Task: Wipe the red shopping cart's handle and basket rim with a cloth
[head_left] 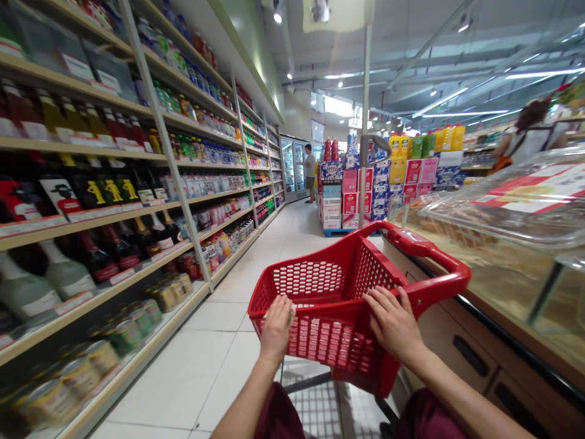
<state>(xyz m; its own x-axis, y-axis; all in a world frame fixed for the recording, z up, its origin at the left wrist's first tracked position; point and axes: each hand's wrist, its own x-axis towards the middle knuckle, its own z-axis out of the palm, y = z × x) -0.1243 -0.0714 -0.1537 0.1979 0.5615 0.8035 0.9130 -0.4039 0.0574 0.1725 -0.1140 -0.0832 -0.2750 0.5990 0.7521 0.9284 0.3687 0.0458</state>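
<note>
Left hand [277, 329] first, and its grip is mostly closed, fingers bent over the near rim [338, 306] of the red cart [315, 338] at the left end; whether something small and pale sits under those fingers, I can't tell. Over to the right hand [395, 320], and it's curled loosely across that same rim, close to where the handle [414, 241] joins, but apart from the bar itself.

So the step in hand looks like a plain two-handed hold, the cart upright on the pale floor [205, 350], angled across the aisle in front of the person. Steering from here would call for even pressure from both hands, and a careful right side: the handle is close beside the surface [439, 323], where clear packs [503, 201] are piled up. More room on the left, with floor between the cart and the long shelves [82, 148] of bottles and cans.

Farther out, stacked boxes [356, 189] stand beyond the cart, a person [309, 171] is by the fridges [292, 161] at the far end, and another shopper [532, 131] is off to the far right.
</note>
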